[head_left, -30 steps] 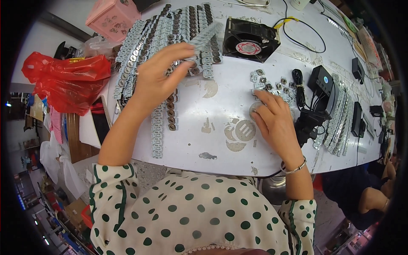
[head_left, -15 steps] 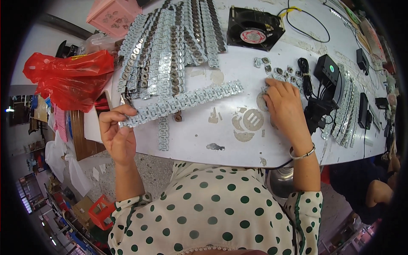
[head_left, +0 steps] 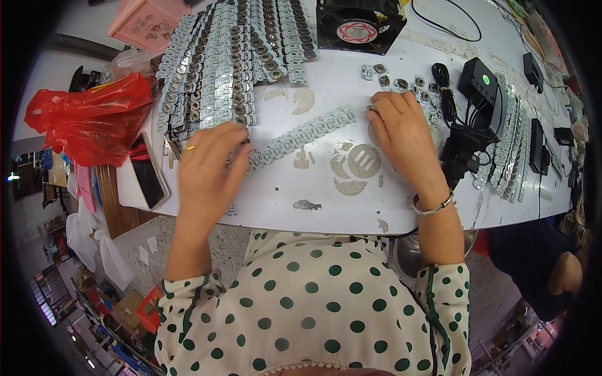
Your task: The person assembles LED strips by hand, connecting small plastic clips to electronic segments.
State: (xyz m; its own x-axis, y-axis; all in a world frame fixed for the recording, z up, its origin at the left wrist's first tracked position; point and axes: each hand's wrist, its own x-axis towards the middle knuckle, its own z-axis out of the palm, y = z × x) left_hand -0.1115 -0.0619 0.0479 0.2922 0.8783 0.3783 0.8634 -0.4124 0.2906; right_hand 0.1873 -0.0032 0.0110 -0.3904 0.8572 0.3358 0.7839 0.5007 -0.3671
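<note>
Head view took in a pale, scuffed bench [head_left: 269, 203], its near edge curving in front of the person's dotted blouse [head_left: 310, 294]. Across its far left spread a pile of metal strips [head_left: 219, 75], many bearing rows of dark round parts. Left of the pile sat a crumpled red plastic bag [head_left: 88, 119], and to its right stood a square black fan [head_left: 360, 28]. Near the pile's lower end was the left hand [head_left: 213, 166], its thumb and forefinger showing a gap between their tips; whether they gripped anything could not be told. Over the bench's middle was the right hand [head_left: 404, 135], with fingers bent and bunched; whether they pinched a piece could not be told. Between the hands a single pale strip [head_left: 304, 135] slanted up from beside the left thumb, its far end just short of the right hand; whether it lay fully flat was unclear. A phone [head_left: 149, 178] rested at the bench's left edge. Smallest were the loose metal pieces [head_left: 402, 83], scattered just beyond the right hand's fingers.
</note>
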